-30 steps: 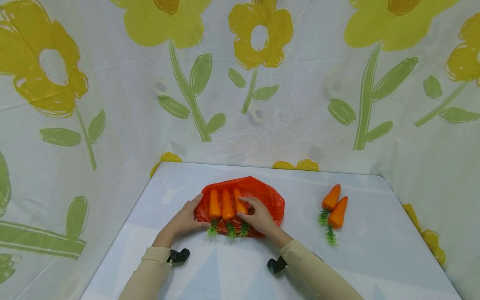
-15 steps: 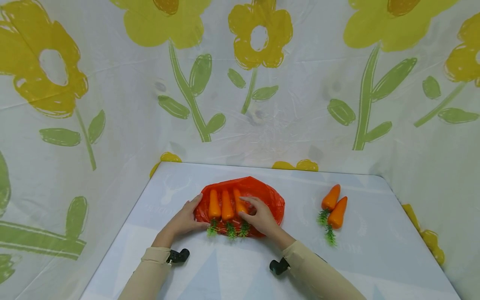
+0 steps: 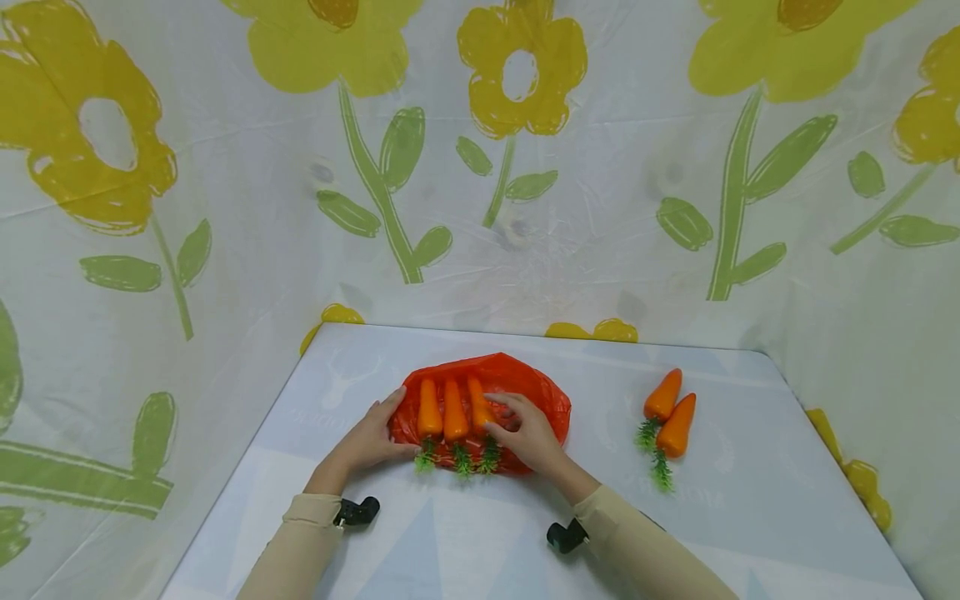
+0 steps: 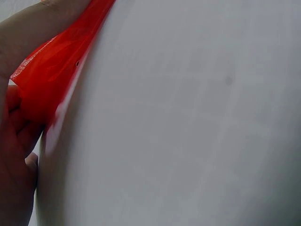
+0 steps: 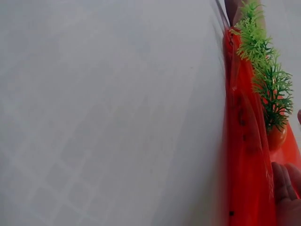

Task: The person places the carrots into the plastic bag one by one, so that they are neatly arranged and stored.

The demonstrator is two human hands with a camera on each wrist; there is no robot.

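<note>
A red plastic bag (image 3: 536,392) lies spread on the table, bearing three orange toy carrots with green tops, side by side: the left carrot (image 3: 429,410), the middle carrot (image 3: 454,412) and the right carrot (image 3: 478,404). My left hand (image 3: 371,437) holds the bag's left edge; in the left wrist view the red plastic (image 4: 56,70) shows between thumb and fingers. At the right carrot, my right hand (image 3: 528,433) has its fingertips close to the orange side, fingers loosely bent. The right wrist view catches green leaves (image 5: 268,70) over the bag's edge.
Two more carrots lie at the right on the white patterned table (image 3: 757,483): an upper carrot (image 3: 663,394) and a lower carrot (image 3: 677,427), touching each other. A flower-printed curtain (image 3: 600,250) closes off the back and both sides.
My right hand and forearm have shifted slightly right, its fingers easing off the right carrot. The left hand, the bag and the carrots stay where they were.
</note>
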